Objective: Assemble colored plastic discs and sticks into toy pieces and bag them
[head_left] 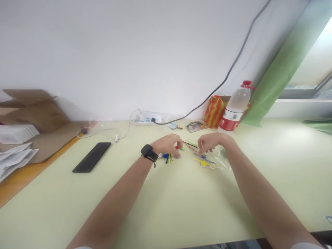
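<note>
My left hand [169,143], with a black watch [147,151] on its wrist, curves low over the table, thumb and forefinger apart. By its fingertips are a small red piece [177,147] and a green piece [183,148]. A bunch of short coloured strips [169,159] and a blue round piece [165,156] lie beneath it. My right hand [211,141] points down with its fingers drawn together at the near end of a blue strip [204,158], which looks like a cable tie. Around it lie a black strip [190,144], yellow pieces [204,163] and a clear plastic bag [223,159].
A black phone-like slab [92,157] lies at left, near a white cable [116,137]. Cardboard [52,141] and papers [17,159] fill the left edge. Along the wall are a power strip [145,118], a striped bag [214,111] and a large bottle [234,109].
</note>
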Demonstrator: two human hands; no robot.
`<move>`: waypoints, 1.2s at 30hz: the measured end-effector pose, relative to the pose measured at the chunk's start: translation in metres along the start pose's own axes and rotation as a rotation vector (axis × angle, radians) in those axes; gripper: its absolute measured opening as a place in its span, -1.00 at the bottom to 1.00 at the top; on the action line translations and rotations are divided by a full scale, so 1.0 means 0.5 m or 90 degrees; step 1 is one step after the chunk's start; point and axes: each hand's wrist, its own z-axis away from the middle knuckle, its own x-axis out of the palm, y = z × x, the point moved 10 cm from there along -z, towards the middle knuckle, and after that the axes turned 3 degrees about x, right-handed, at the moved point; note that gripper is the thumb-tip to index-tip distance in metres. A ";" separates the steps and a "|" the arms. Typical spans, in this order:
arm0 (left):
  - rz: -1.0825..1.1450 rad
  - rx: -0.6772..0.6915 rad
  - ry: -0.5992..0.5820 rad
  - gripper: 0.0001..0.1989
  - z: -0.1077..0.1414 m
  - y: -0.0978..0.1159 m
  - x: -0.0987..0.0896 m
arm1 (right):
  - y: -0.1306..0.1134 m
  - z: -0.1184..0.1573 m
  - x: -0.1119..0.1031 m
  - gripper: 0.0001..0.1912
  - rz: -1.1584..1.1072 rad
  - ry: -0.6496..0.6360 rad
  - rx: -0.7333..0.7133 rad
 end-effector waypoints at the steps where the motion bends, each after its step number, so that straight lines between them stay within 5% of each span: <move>1: -0.008 -0.002 0.009 -0.68 0.002 -0.003 -0.005 | 0.007 0.000 0.012 -0.63 -0.006 -0.031 0.016; 6: -0.007 -0.030 0.026 -0.67 0.009 -0.028 -0.009 | 0.005 -0.011 0.029 -0.75 -0.033 -0.060 0.021; 14: -0.014 -0.006 0.081 -0.58 0.008 -0.018 -0.043 | -0.037 0.040 -0.026 -0.89 -0.084 0.016 -0.089; 21: 0.285 -0.052 0.264 -0.60 -0.005 -0.012 -0.076 | -0.114 0.046 -0.096 -0.73 -0.475 0.200 -0.333; 24: 0.397 -0.041 0.358 -0.65 -0.012 -0.009 -0.083 | -0.133 0.026 -0.094 -0.66 -0.639 0.216 -0.376; 29: 0.361 -0.028 0.491 -0.70 0.006 -0.018 -0.109 | -0.140 0.003 -0.081 -0.76 -0.689 0.255 -0.341; 36: 0.339 0.006 0.479 -0.78 0.007 -0.006 -0.111 | -0.138 0.001 -0.079 -0.77 -0.646 0.295 -0.302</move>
